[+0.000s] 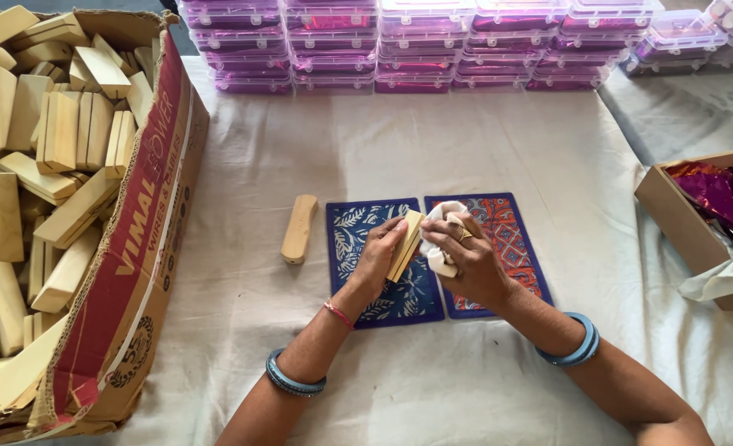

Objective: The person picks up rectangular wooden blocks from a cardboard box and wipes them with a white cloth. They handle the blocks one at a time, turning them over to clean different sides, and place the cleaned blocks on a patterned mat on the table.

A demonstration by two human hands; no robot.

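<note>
My left hand (376, 256) grips a small pale wooden block (406, 244), held on edge above a blue leaf-patterned mat (358, 231). Against the block's right side my right hand (465, 258) presses a bunched white cloth (437, 225). Beneath that hand lies a red and blue patterned mat (513, 239), side by side with the blue one. To the left of the mats a rounded wooden handle piece (299, 229) rests on the white sheet. Blue bangles ring both wrists.
A big open cardboard box (148, 248) full of several wooden blocks fills the left side. Stacks of clear purple-tinted plastic cases (416, 41) line the far edge. At the right, a smaller cardboard box (672, 216) holds shiny purple wrapping and white cloth.
</note>
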